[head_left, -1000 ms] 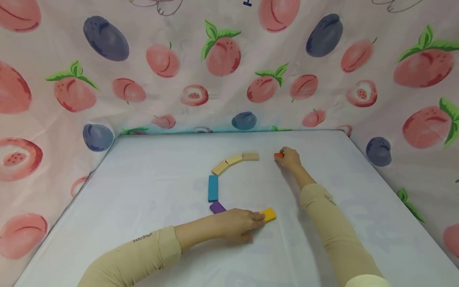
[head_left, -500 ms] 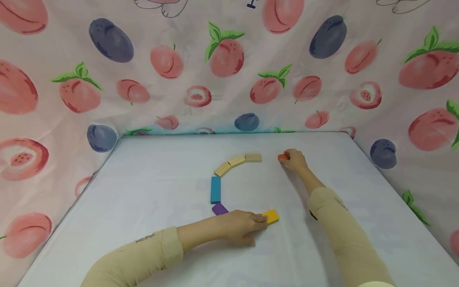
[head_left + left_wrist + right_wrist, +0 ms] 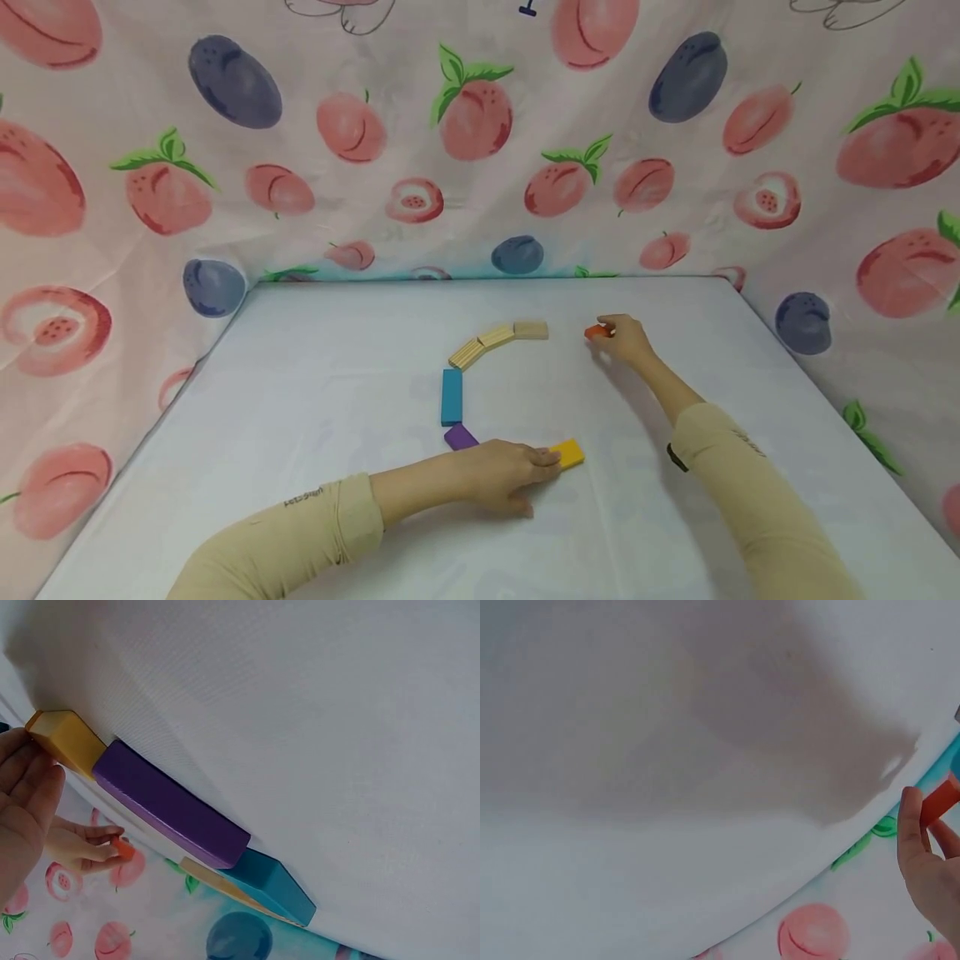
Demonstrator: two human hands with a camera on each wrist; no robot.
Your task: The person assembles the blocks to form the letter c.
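Left hand (image 3: 498,475): flat on the bench (image 3: 300,400), straight fingertips touching the yellow block (image 3: 568,453); purple block (image 3: 457,436) just behind its knuckles, teal block (image 3: 452,396) beyond. Right hand (image 3: 626,340): farther off, fingers pinching the orange block (image 3: 597,332); three wooden blocks (image 3: 497,337) lie to its left.

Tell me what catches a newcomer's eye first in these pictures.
First the curved row of blocks mid-table: three pale wooden blocks, a blue block and a purple block. At its near end the left hand touches a yellow block; further back the right hand pinches an orange block. A fruit-print cloth hangs behind.
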